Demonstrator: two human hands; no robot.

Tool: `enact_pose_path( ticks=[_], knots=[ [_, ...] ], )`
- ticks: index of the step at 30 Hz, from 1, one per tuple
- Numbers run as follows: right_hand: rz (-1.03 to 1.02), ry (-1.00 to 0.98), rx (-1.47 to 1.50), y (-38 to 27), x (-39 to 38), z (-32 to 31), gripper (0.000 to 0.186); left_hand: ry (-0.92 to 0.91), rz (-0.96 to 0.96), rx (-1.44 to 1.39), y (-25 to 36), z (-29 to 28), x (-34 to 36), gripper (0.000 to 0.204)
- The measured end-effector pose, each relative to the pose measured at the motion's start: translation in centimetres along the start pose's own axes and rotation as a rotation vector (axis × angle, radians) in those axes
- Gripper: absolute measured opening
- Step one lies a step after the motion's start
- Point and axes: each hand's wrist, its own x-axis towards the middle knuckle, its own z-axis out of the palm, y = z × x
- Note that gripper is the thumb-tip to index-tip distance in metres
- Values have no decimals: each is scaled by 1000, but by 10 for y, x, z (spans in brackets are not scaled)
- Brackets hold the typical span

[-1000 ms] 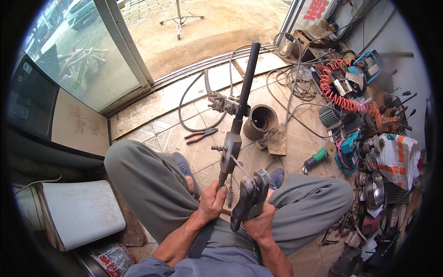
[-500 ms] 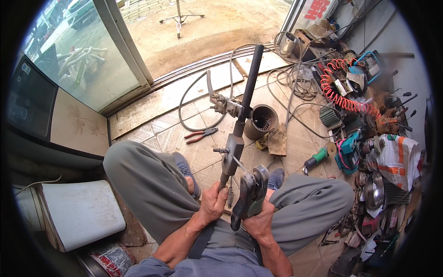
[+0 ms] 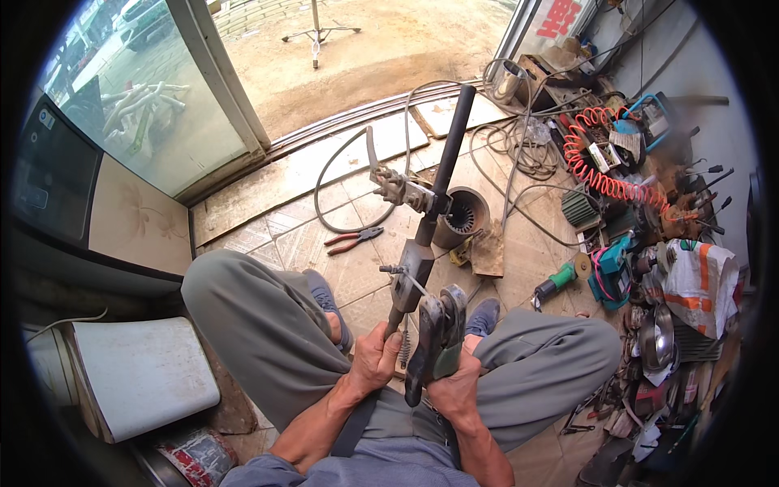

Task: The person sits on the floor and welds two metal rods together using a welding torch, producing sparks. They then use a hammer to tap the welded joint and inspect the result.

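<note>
Hands, both closed, low in the head view between the seated person's knees. Left hand (image 3: 375,359) wrapped around the lower end of a long dark tool (image 3: 428,223), fingers curled fully about the shaft. Right hand (image 3: 456,388) clasped around a heavy grey metal clamp-like part (image 3: 436,341), thumb side up, held just right of the shaft and touching or nearly touching it; exact contact not clear.

Tool: long axis running from the left hand up and slightly rightward, away from the body, ending in a black tubular handle (image 3: 456,130) at the far tip. Blocky metal body (image 3: 412,272) midway along, with a small side screw or lever. Left hand nearer the shaft base; right hand beside it, slightly nearer the body.

Legs in grey trousers (image 3: 260,325) spread to either side, blue shoes (image 3: 324,296) on a tiled floor (image 3: 292,243).

Further out: red-handled pliers (image 3: 350,239) left of the shaft; round motor stator housing (image 3: 461,215) right of it; grey hose or cable loop (image 3: 357,170); green-handled power tool (image 3: 560,282); coiled red air hose (image 3: 596,166); heap of mixed tools and parts along the right wall.

White box-like object (image 3: 138,373) at near left. Glass door (image 3: 138,114) and sandy ground (image 3: 373,57) farthest off.
</note>
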Motion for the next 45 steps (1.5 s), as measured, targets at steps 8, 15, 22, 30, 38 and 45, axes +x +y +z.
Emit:
enact_pose_path(
  ticks=[8, 15, 22, 30, 38, 45],
  knots=[
    [32, 3, 5, -1, 2, 0, 15, 8, 31, 43, 0, 1, 1, 30],
    [45, -6, 1, -5, 3, -1, 15, 16, 25, 57, 5, 1, 2, 30],
    [33, -7, 8, -4, 4, -1, 13, 18, 29, 75, 5, 1, 2, 30],
    [23, -10, -11, -4, 6, 0, 12, 27, 34, 59, 5, 2, 2, 31],
    [43, -19, 20, 0, 7, 1, 12, 25, 38, 71, 3, 3, 3, 33],
    [37, -31, 10, 3, 8, 0, 12, 25, 32, 82, 2, 2, 3, 35]
  ],
)
